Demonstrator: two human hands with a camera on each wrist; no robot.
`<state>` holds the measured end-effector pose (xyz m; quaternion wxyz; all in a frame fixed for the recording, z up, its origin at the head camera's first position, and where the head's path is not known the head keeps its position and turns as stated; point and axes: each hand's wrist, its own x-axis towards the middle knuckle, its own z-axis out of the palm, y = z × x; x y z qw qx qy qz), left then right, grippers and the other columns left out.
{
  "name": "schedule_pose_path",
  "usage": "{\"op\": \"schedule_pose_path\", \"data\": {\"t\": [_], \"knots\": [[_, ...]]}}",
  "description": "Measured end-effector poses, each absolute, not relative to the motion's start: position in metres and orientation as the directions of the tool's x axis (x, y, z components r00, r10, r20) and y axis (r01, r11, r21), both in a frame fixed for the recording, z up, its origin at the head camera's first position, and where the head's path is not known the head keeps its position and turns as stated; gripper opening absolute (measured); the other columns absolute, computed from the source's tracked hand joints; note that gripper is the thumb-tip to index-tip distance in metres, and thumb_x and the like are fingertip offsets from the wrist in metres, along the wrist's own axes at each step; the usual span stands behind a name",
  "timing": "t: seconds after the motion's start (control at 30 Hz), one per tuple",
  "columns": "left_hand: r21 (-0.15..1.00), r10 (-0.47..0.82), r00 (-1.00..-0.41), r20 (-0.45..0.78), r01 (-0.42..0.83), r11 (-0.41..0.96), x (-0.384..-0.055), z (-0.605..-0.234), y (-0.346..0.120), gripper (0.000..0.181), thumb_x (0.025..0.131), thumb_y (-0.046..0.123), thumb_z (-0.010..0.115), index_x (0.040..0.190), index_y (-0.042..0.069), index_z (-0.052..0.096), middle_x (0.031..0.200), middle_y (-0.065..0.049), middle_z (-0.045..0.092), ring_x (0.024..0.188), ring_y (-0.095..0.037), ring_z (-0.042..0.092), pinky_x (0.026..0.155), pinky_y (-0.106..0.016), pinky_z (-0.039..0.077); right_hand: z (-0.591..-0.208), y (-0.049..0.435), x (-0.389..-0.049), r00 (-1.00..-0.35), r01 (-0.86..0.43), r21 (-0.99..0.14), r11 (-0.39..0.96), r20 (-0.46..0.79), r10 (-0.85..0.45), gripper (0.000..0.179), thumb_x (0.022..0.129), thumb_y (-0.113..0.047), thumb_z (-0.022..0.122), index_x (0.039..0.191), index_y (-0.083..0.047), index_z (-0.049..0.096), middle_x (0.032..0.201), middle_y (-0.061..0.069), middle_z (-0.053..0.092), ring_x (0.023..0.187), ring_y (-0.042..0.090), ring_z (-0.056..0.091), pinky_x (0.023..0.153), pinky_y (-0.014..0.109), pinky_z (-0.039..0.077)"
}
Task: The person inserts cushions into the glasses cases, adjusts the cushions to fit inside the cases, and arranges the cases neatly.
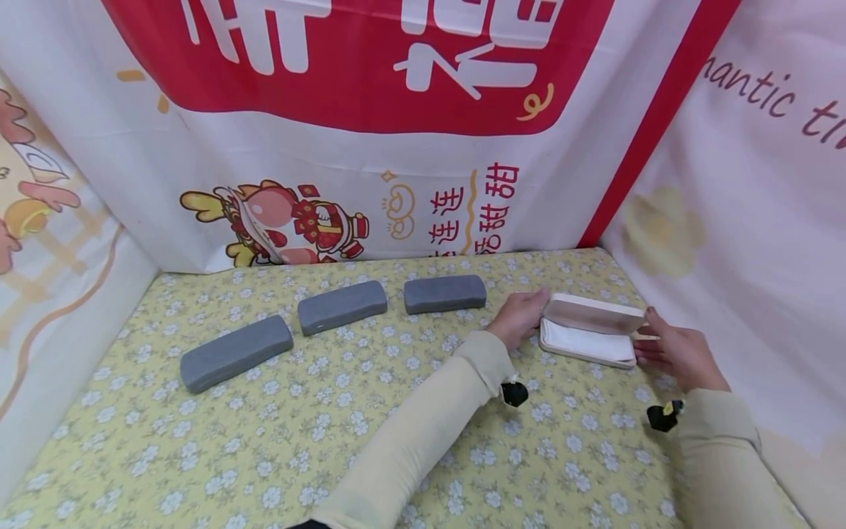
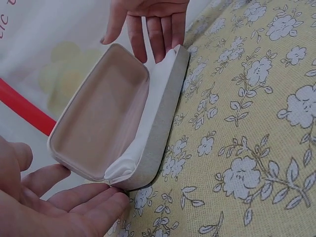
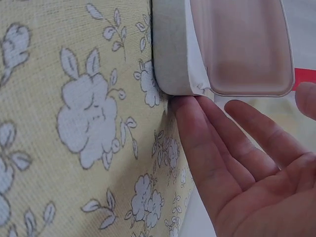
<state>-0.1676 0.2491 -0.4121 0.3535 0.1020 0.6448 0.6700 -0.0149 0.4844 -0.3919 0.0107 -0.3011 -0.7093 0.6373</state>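
Note:
A pale glasses case (image 1: 588, 357) lies on the table at the right with its lid (image 1: 595, 314) raised. Folded white cloth (image 1: 584, 341) fills its base. At the case's left end is my left hand (image 1: 520, 317); in the left wrist view, its fingers (image 2: 94, 200) reach out fairly straight and touch the corner of the base. My right hand (image 1: 681, 353) is at the opposite end. The right wrist view has its extended fingertips (image 3: 190, 106) against the base's end, the thumb held apart. Whether anything lies under the cloth is hidden.
Three grey closed glasses cases stand in a row to the left: one at the far left (image 1: 236, 353), a middle one (image 1: 342, 307) and one nearer my left hand (image 1: 444, 294). A flowered yellow cloth (image 1: 277, 455) covers the table. Printed fabric walls (image 1: 396, 121) enclose the back and sides.

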Motion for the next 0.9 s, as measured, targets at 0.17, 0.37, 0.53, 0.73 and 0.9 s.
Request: {"op": "schedule_pose_path", "data": {"t": [0.17,0.37,0.53,0.73,0.9], "knots": [[0.938,0.640,-0.695,-0.327,-0.321,0.130,-0.1673,-0.4076,0.2465,0.057,0.106,0.048,0.048,0.146,0.007,0.054,0.142,-0.011,0.056,0.132,-0.026,0.052,0.106,-0.041,0.047,-0.3921,0.4834,-0.0180,-0.797,0.440,-0.897,0.026,-0.377,0.472,0.098,0.095,-0.060,0.057,0.145,0.020,0.031,0.090,0.000,0.071,0.081,0.015,0.072,0.078,0.034,0.061],[0.945,0.658,-0.679,-0.327,-0.252,0.209,-0.1677,-0.4018,0.2425,0.061,0.105,0.053,0.046,0.148,0.011,0.051,0.149,-0.006,0.051,0.138,-0.023,0.045,0.110,-0.040,0.042,-0.3911,0.4793,-0.0203,-0.783,0.442,-0.896,0.039,-0.364,0.504,0.092,0.097,-0.056,0.057,0.145,0.019,0.033,0.090,0.005,0.073,0.079,0.015,0.072,0.077,0.035,0.061],[0.948,0.660,-0.681,-0.317,-0.199,0.249,-0.1678,-0.4038,0.2407,0.061,0.104,0.057,0.044,0.146,0.014,0.055,0.147,-0.001,0.053,0.138,-0.020,0.045,0.112,-0.037,0.038,-0.3911,0.4770,-0.0176,-0.786,0.430,-0.902,0.044,-0.350,0.509,0.090,0.098,-0.054,0.057,0.145,0.020,0.032,0.091,0.008,0.073,0.080,0.015,0.073,0.076,0.035,0.061],[0.956,0.661,-0.691,-0.291,-0.181,0.231,-0.1676,-0.4048,0.2393,0.059,0.105,0.056,0.042,0.142,0.014,0.059,0.142,-0.003,0.058,0.134,-0.019,0.049,0.110,-0.037,0.042,-0.3925,0.4757,-0.0162,-0.778,0.414,-0.910,0.017,-0.344,0.526,0.089,0.097,-0.050,0.061,0.144,0.019,0.033,0.090,0.007,0.073,0.080,0.016,0.073,0.075,0.035,0.061],[0.959,0.646,-0.710,-0.281,-0.185,0.213,-0.1669,-0.4062,0.2388,0.056,0.104,0.058,0.043,0.109,0.009,0.070,0.095,-0.002,0.065,0.088,-0.014,0.058,0.084,-0.035,0.048,-0.3957,0.4769,-0.0154,-0.767,0.401,-0.914,-0.054,-0.367,0.527,0.084,0.098,-0.043,0.064,0.144,0.019,0.032,0.087,0.006,0.073,0.080,0.016,0.073,0.074,0.034,0.061]]}}
